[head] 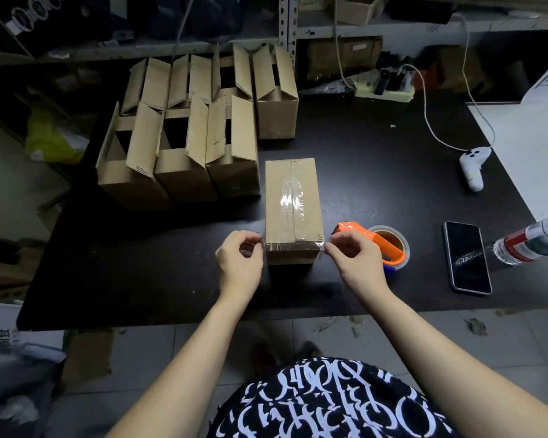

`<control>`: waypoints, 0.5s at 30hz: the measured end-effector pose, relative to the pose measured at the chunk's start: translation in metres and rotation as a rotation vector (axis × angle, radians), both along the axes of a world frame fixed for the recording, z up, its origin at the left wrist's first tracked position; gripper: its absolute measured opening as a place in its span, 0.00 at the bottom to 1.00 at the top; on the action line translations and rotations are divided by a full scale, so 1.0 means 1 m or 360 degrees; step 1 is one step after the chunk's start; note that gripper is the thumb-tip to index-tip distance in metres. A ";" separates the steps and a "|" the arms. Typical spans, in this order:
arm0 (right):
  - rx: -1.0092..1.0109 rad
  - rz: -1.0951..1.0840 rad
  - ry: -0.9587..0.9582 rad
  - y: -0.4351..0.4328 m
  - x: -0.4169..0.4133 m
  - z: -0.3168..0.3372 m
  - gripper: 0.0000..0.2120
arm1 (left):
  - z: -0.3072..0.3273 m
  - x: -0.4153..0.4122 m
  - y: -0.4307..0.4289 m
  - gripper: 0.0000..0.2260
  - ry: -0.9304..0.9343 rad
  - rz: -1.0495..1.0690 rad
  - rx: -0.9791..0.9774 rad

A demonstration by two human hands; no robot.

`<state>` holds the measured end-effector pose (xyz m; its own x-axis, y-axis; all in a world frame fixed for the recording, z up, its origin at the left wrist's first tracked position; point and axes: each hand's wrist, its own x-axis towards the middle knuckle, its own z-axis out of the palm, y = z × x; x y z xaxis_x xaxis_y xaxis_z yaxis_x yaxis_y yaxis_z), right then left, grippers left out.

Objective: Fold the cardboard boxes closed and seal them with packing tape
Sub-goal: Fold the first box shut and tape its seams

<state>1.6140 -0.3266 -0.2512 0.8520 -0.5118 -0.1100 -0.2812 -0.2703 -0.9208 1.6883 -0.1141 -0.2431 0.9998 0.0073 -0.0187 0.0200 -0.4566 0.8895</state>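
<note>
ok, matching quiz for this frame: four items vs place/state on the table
Items:
1. taped box
2. dispenser
3. phone
4. open boxes

Place/state:
A. back left, flaps up
B. between left hand and right hand, each pinching an end of the tape strip
C. just behind the right hand, orange
D. toward the right edge, screen dark

Pairs: 1-B, 2-C, 3-D, 4-A
</note>
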 end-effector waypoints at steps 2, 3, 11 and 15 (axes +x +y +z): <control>-0.0095 0.0118 -0.0070 -0.003 -0.001 0.006 0.07 | 0.003 0.003 0.005 0.09 -0.0023 -0.0150 -0.0065; -0.0108 0.0173 -0.0094 -0.003 -0.002 0.008 0.08 | 0.004 0.003 0.007 0.11 -0.0024 -0.0224 -0.0089; -0.0284 0.0343 -0.0360 -0.005 -0.004 0.011 0.14 | 0.002 0.009 0.017 0.15 -0.0500 -0.0601 0.0031; -0.0450 0.0346 -0.0471 -0.009 0.000 0.006 0.12 | 0.000 0.007 0.012 0.11 -0.0583 -0.0623 0.0076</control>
<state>1.6138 -0.3353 -0.2451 0.9166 -0.2925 0.2726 0.0740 -0.5461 -0.8345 1.6950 -0.1023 -0.2428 0.8691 -0.3747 0.3228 -0.4672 -0.4080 0.7844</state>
